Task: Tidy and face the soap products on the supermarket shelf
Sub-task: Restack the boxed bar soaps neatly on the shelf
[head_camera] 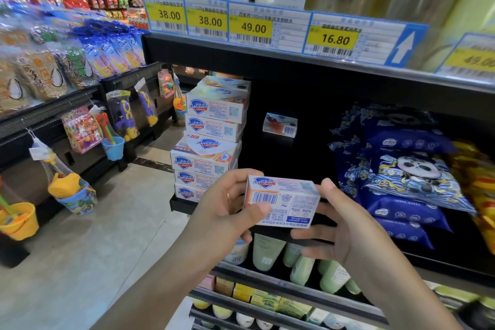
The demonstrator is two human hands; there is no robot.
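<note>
Two hands are sharing one Safeguard soap box (pixel 282 199), long axis left-to-right: left hand (pixel 227 211) pinching it, right hand (pixel 345 225) open-fingered beside it, stack of Safeguard boxes (pixel 211 142) up-left.

head view: worn at head height | faces forward and down, angled right toward dark shelf (pixel 294 67) | close range, both forearms reach in from bottom edge | wide-angle, aisle floor (pixel 88 262) bends away left | single view, nothing shared
</note>
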